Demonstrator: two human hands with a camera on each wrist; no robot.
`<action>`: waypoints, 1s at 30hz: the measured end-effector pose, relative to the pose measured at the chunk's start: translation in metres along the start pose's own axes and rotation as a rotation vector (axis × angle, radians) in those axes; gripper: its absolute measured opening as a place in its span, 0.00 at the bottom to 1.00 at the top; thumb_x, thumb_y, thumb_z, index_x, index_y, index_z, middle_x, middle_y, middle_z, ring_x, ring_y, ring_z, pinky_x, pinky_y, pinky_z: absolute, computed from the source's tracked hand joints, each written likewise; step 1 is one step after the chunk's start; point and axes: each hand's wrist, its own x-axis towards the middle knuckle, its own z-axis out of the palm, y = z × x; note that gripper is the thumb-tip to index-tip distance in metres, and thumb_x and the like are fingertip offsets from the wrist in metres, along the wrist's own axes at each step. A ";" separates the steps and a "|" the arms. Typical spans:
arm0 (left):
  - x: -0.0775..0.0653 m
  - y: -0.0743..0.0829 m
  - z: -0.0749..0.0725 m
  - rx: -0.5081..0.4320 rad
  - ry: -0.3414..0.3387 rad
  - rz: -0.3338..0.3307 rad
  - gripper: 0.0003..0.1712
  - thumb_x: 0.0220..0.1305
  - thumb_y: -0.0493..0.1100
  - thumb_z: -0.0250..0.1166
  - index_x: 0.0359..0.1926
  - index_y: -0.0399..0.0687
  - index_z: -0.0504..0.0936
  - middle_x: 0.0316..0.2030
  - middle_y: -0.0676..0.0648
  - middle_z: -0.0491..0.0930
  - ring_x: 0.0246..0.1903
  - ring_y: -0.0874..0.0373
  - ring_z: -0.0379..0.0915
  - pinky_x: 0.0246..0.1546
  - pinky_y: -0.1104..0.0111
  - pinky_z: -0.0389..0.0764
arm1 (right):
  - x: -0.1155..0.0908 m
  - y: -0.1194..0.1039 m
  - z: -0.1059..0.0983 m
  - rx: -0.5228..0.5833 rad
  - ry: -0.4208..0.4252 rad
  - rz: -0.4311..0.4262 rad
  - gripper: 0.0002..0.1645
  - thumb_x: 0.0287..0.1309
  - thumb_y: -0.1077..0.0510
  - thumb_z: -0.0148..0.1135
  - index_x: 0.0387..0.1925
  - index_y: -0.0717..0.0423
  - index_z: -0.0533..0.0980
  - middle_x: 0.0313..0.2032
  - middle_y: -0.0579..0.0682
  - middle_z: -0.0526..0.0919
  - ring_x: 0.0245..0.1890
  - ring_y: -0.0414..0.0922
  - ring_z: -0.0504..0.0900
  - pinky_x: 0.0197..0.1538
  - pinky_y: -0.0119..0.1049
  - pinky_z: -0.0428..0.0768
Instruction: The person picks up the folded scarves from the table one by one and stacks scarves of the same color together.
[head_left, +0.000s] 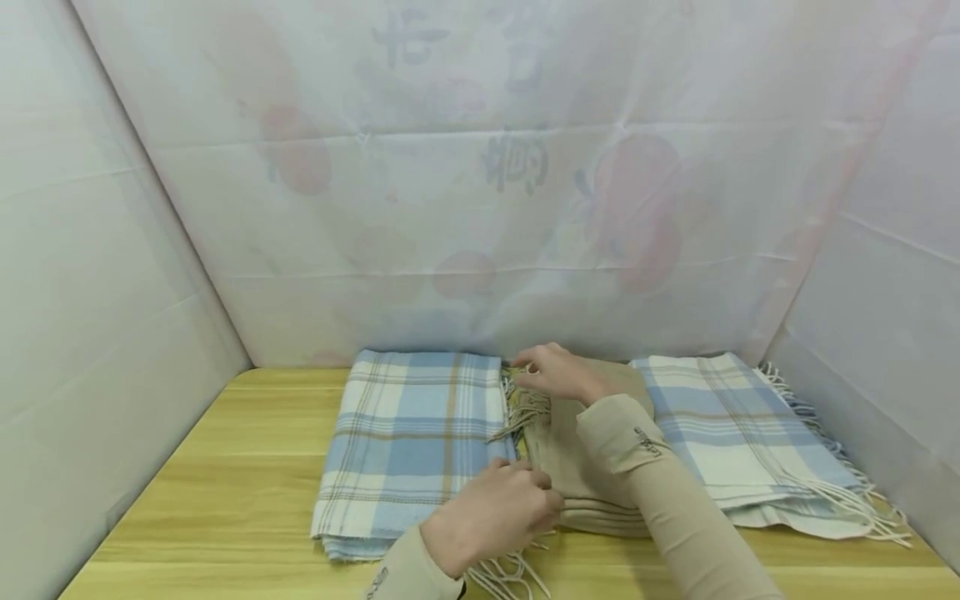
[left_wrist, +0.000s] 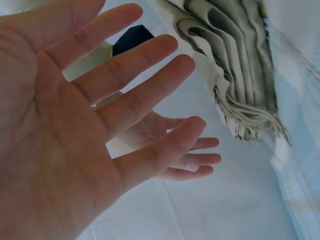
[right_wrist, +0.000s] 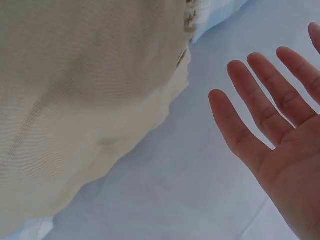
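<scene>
Left hand: the bare left hand (head_left: 498, 504) has its fingers spread apart in the left wrist view, with nothing between them; in the head view they look bent, their tips out of sight.
Right hand: farther back, the bare right hand (head_left: 558, 375) has straight, separated fingers in its own wrist view, the thumb cut off there, and grips nothing.
Beige cloth: the folded beige woven cloth (head_left: 577, 458) lies beside the left hand and beneath the right, partly covered by the right forearm; whether either hand touches it is hard to tell.
Beige fringe: the twisted beige tassels (head_left: 532, 408) hang between the two hands; the left wrist view also shows looped folds above them.
Left plaid: a folded blue, white and tan plaid cloth (head_left: 405, 450) lies just left of both hands, one corner behind the left hand.
Cream strands: loose cream strands (head_left: 510, 575) poke out below the left hand, their owner unclear.
Right plaid: a similar fringed plaid cloth (head_left: 738, 425) lies right of the right hand.
Sleeves: beige sleeves (head_left: 712, 517) run out of frame.
Table: yellow wood-grain tabletop (head_left: 247, 475) under everything.
</scene>
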 end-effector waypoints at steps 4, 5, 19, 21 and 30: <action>-0.006 -0.003 0.001 -0.012 -0.002 -0.017 0.05 0.68 0.51 0.68 0.43 0.66 0.89 0.36 0.65 0.82 0.35 0.70 0.77 0.37 0.71 0.77 | 0.004 -0.001 0.004 0.008 0.004 -0.009 0.21 0.73 0.59 0.56 0.60 0.68 0.77 0.58 0.65 0.79 0.56 0.62 0.80 0.53 0.53 0.81; -0.007 -0.004 0.001 -0.016 -0.005 -0.021 0.05 0.68 0.51 0.68 0.43 0.66 0.89 0.36 0.65 0.82 0.35 0.71 0.77 0.37 0.71 0.77 | 0.005 -0.002 0.005 0.005 0.007 -0.017 0.21 0.73 0.59 0.57 0.59 0.68 0.77 0.58 0.65 0.80 0.56 0.61 0.80 0.53 0.53 0.81; -0.022 -0.013 0.003 0.015 -0.001 -0.048 0.05 0.67 0.49 0.70 0.42 0.62 0.89 0.42 0.61 0.84 0.40 0.65 0.79 0.41 0.67 0.80 | 0.015 -0.012 0.010 0.021 0.002 -0.033 0.21 0.73 0.58 0.59 0.60 0.67 0.77 0.57 0.63 0.80 0.56 0.58 0.80 0.55 0.51 0.80; -0.024 -0.014 0.004 0.021 0.010 -0.048 0.03 0.67 0.48 0.70 0.39 0.61 0.89 0.39 0.61 0.84 0.37 0.65 0.79 0.39 0.67 0.80 | 0.017 -0.013 0.011 0.030 0.001 -0.034 0.21 0.72 0.59 0.59 0.60 0.68 0.77 0.57 0.63 0.81 0.55 0.58 0.81 0.54 0.51 0.81; -0.032 -0.019 0.008 0.037 0.018 -0.046 0.02 0.66 0.49 0.71 0.37 0.60 0.88 0.37 0.61 0.84 0.35 0.66 0.79 0.37 0.67 0.80 | 0.023 -0.018 0.017 0.020 -0.038 -0.044 0.21 0.72 0.60 0.59 0.59 0.70 0.77 0.58 0.64 0.80 0.56 0.61 0.80 0.55 0.49 0.81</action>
